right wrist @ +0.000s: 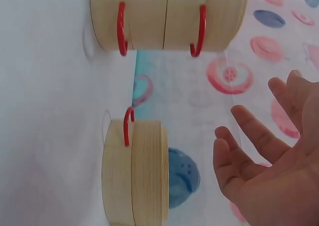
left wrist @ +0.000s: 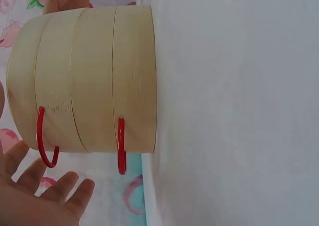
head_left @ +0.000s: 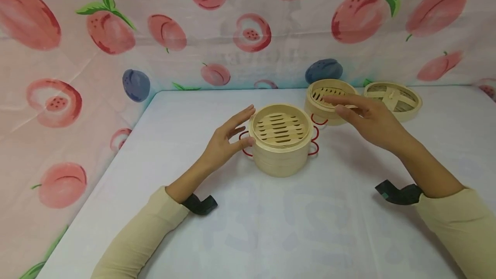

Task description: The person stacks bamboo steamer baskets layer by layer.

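A stack of two bamboo steamer baskets [head_left: 281, 154] stands upright on the table, its slatted floor showing inside the top rim. Red loop handles [left wrist: 121, 146] stick out from its sides. My left hand [head_left: 228, 139] is at the stack's left side with fingers spread and the thumb tip right at the rim. Farther back and to the right sits a single steamer basket [right wrist: 117, 173] with a red handle. Over that basket is my right hand [head_left: 372, 117], its fingers loosely extended and nothing in them; in the right wrist view the hand [right wrist: 279, 161] is apart from both steamers.
Behind my right hand, a round bamboo lid [head_left: 393, 98] with crossed strips lies at the table's back edge. The white-covered table [head_left: 271, 227] meets a fruit-printed cloth [head_left: 286, 42] behind. Black wrist mounts [head_left: 399, 193] jut inward from both sleeves.
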Motion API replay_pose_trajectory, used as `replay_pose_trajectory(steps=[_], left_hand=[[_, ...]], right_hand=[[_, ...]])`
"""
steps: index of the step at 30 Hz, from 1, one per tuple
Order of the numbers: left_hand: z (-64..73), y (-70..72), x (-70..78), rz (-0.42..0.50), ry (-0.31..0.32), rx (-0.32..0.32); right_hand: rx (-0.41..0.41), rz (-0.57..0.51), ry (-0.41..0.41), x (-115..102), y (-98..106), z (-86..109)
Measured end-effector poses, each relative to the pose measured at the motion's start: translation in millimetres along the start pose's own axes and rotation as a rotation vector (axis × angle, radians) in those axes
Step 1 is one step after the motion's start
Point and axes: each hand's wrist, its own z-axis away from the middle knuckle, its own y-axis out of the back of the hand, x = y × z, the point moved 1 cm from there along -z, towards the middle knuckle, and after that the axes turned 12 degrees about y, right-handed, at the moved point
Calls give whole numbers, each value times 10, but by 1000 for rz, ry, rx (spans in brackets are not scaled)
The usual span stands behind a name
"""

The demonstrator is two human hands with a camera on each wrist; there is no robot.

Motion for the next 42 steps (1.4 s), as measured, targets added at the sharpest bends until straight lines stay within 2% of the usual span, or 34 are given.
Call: replay_pose_trajectory(steps=[5, 12, 17, 28, 36, 42], left_hand=[[10, -26, 21, 13, 33, -14], [-3, -74, -25, 35, 14, -9], [-9, -104, -29, 53, -6, -7], [3, -141, -50, 76, -18, -8], [0, -154, -77, 145, -44, -22], [10, -184, -100, 165, -45, -18]], right_hand=[[31, 30, -16, 82, 81, 1], [90, 66, -15, 275, 149, 33], [133, 57, -32, 369, 178, 41], [190, 14, -133, 564, 181, 104], [262, -1, -125, 695, 174, 119], [283, -8, -141, 758, 130, 126]])
